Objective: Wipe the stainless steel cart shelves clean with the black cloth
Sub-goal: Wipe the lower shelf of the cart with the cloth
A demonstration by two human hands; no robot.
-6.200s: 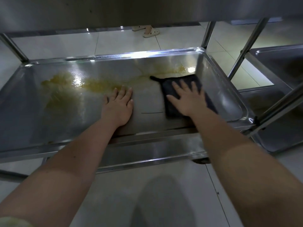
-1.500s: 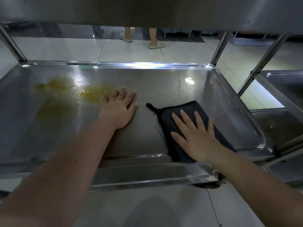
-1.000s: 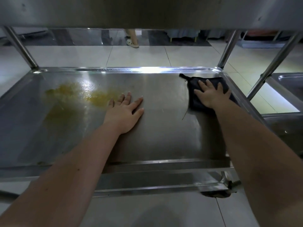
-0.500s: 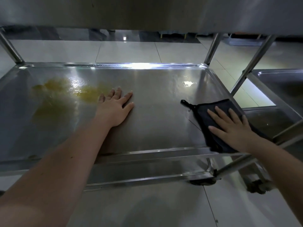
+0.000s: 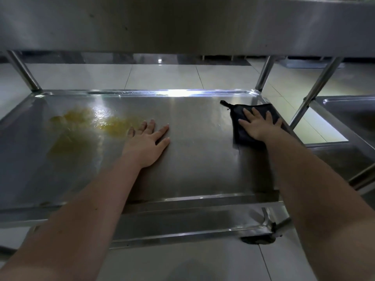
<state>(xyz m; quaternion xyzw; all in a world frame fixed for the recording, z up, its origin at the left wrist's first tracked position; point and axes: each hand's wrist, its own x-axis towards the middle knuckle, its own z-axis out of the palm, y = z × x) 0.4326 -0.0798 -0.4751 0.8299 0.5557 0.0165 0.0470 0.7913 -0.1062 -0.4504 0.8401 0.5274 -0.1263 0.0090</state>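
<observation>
black cloth (image 5: 240, 136): middle covered by right hand (image 5: 258, 126) | shelf (image 5: 203, 159): left end cut by frame edge | neighbouring cart (image 5: 349, 110): mostly out of frame at right | caster (image 5: 257, 240): largely hidden behind front rail (image 5: 182, 234)

Cloth (image 5: 236, 126): was plain black, unpatterned, under the right hand (image 5: 257, 128)
Shelf (image 5: 203, 159): was silver-grey steel between the hands, darker toward the wrists, with a white glare band along the rim beyond them
Stain (image 5: 113, 126): was blotchy yellow-orange just left of the left hand (image 5: 145, 142), fading to a dull olive-yellow smear farther left
Floor (image 5: 162, 78): was pale off-white tile with thin dark grout lines, beyond both hands
Upper shelf (image 5: 182, 27): was matte grey with a few dark specks, above both hands
Post (image 5: 263, 74): was shiny silver, beyond the right hand
Wheel (image 5: 257, 240): was black, below the right forearm
</observation>
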